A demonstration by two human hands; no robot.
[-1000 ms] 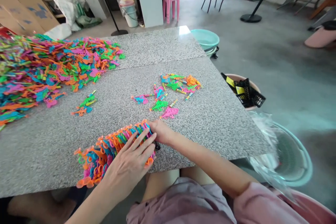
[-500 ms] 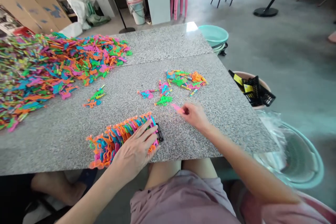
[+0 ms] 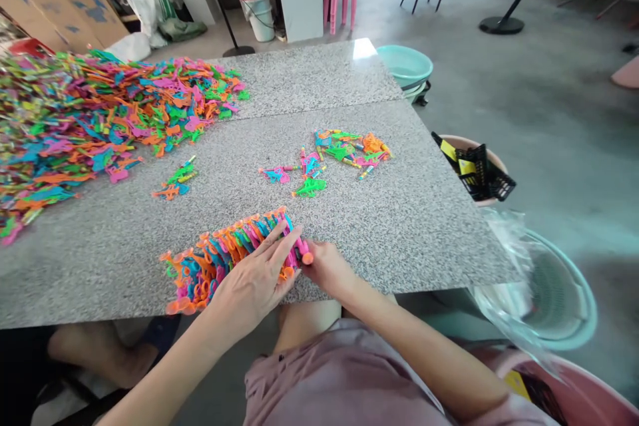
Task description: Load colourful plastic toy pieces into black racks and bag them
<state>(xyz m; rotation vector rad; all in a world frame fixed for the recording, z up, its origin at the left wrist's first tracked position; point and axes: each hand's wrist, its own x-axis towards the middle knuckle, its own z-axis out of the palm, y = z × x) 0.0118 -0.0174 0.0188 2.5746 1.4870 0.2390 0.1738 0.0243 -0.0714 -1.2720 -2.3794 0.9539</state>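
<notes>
A packed row of small colourful plastic toy guns with orange suction-cup tips (image 3: 200, 273) sits near the table's front edge. My left hand (image 3: 254, 273) lies over the right end of this row, long fingers across the top and thumb on the near side, bracing it. Against that same end, my right hand (image 3: 327, 267) pinches a pink toy gun (image 3: 302, 247) with an orange cup at its near end. My right fingertips are partly hidden behind it. The black basket at the row's end is mostly covered by my hands.
A large heap of similar toys (image 3: 114, 106) covers the table's left side. Small groups lie mid-table, including a loose cluster (image 3: 344, 150) and a green toy (image 3: 310, 187). Right of the table stand a tub of black baskets (image 3: 476, 170) and a green basin (image 3: 564, 293).
My right hand has come left and nearer with the pink toy, from beside the loose toys to the row's right end. My left hand has stayed on the row.
</notes>
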